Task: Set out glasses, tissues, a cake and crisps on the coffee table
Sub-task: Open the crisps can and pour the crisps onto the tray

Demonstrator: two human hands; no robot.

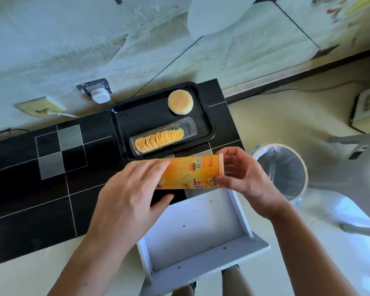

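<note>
Crisps [158, 139] stacked in clear plastic sleeve [188, 127], lying across black tray [203, 124] on tiled coffee table [51, 178]; round cake [180, 102] on same tray, far corner, well apart from sleeve; no glasses or tissues in view, so task judged roughly half done. Orange crisp tube [192, 174] held horizontal over table's near edge, above open white drawer [201, 227]; left hand [132, 195] laid over tube body, fingers spread, wrapped loosely rather than clenched; right hand [246, 178] grasping tube's end w/ fingertips at the rim. Tube looks empty but inside not visible, cannot confirm. Risks: loose left-hand hold, so tube could roll and drop into drawer or onto floor; any crumbs left inside could spill into drawer if open end tips down; bin [280, 169] just beside right hand, easy place for tube to end up by accident or intent; sleeve is open at top, so nudge to tray w/ tube or wrist could slide crisps out; drawer left open near legs = bump hazard. Writing: tube label printed w/ Chinese chars, large white/red glyphs, two QR codes near the rim, small logo; too blurred to read brand.
</note>
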